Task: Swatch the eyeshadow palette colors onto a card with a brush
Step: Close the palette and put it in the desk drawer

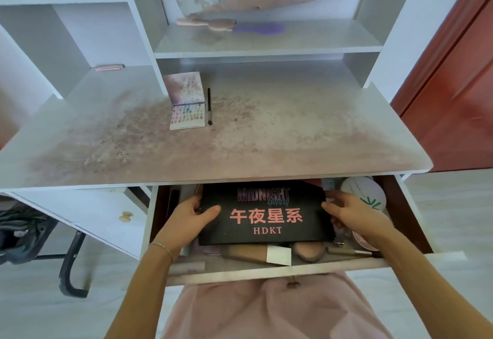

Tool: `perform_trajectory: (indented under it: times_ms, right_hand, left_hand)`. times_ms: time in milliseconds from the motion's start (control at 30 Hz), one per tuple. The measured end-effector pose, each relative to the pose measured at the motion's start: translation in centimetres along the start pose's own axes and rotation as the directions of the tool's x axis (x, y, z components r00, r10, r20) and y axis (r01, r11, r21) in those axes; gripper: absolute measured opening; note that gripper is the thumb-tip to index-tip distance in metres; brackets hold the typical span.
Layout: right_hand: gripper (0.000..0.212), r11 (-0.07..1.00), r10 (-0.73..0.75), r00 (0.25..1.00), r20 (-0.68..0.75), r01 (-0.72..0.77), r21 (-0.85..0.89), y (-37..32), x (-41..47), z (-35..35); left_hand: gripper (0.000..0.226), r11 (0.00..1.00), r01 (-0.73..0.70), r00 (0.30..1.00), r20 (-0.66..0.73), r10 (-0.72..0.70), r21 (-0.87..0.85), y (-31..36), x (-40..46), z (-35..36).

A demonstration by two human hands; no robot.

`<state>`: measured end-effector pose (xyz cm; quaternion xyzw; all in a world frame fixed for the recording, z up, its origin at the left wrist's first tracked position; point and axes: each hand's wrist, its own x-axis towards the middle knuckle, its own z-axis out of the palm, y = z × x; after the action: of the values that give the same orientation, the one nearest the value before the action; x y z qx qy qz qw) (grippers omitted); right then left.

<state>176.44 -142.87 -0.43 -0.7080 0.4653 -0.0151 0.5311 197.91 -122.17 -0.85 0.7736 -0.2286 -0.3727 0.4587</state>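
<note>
A black eyeshadow palette (266, 213) with pink lettering lies closed in the open desk drawer (280, 272). My left hand (190, 218) grips its left edge, thumb on the lid. My right hand (349, 213) grips its right edge. On the desk top (293, 130) a small card booklet (188, 116) lies open, its lower page covered in several colour swatches. A thin black brush (209, 106) lies just right of the booklet, bristles toward me.
The drawer also holds a wooden-handled brush (248, 254), a pink sponge (310, 252) and a round white compact (365, 192). A purple comb (258, 29) sits on the shelf above. A second drawer with a knob (126, 216) is to the left, a red door (453, 85) to the right.
</note>
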Motion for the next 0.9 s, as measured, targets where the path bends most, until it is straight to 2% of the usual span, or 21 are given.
perform_trajectory:
  times_ms: [67,133,233,300,367,433,500,567,667,733,900]
  right_hand:
    - [0.041,1.0,-0.027,0.999,-0.044,0.027,-0.01,0.8,0.1,-0.3]
    - [0.043,0.986,-0.081,0.993,-0.09,0.067,-0.15,1.3,0.1,-0.8]
    - [0.044,0.903,-0.259,0.96,-0.104,0.202,-0.38,1.2,-1.3,-0.6]
    - [0.039,0.811,-0.41,0.911,-0.044,0.342,-0.475,0.7,-3.1,0.2]
    - [0.039,0.719,-0.48,0.874,0.077,0.443,-0.536,0.9,-5.0,1.3]
    - [0.042,0.63,-0.49,0.857,0.16,0.476,-0.614,1.4,-6.6,2.3]
    - [0.036,0.538,-0.542,0.826,0.153,0.482,-0.692,1.8,-7.9,3.0]
    - [0.039,0.44,-0.648,0.756,0.093,0.472,-0.764,2.4,-8.5,3.5]
    - [0.058,0.349,-0.758,0.651,0.036,0.452,-0.821,3.5,-8.3,4.3]
    - [0.062,0.33,-0.813,0.583,-0.007,0.449,-0.83,4.2,-7.9,4.8]
    - [0.052,0.244,-0.928,0.368,-0.062,0.472,-0.847,4.3,-6.3,4.6]
  left_hand:
    - [0.058,0.999,-0.025,1.0,0.002,0.025,0.029,-0.1,0.1,0.2]
    - [0.06,0.991,-0.079,0.997,0.002,0.08,0.108,0.0,-0.3,0.3]
    - [0.056,0.896,-0.162,0.978,-0.054,0.202,0.414,-0.1,-1.7,0.8]
    - [0.055,0.824,-0.232,0.947,-0.071,0.312,0.517,-0.3,-3.0,1.2]
    - [0.05,0.766,-0.375,0.892,-0.023,0.452,0.522,-0.6,-4.6,1.7]
    - [0.042,0.717,-0.482,0.85,0.073,0.521,0.504,-0.9,-6.3,2.1]
    - [0.037,0.655,-0.529,0.82,0.127,0.558,0.54,-1.3,-7.6,2.1]
    - [0.034,0.546,-0.567,0.776,0.178,0.605,0.617,-1.7,-8.1,2.0]
    - [0.03,0.354,-0.608,0.686,0.245,0.685,0.71,-2.6,-7.9,2.1]
    - [0.027,0.305,-0.613,0.638,0.228,0.735,0.729,-2.9,-7.6,2.2]
    - [0.023,0.258,-0.602,0.557,0.166,0.814,0.756,-2.2,-6.6,2.1]
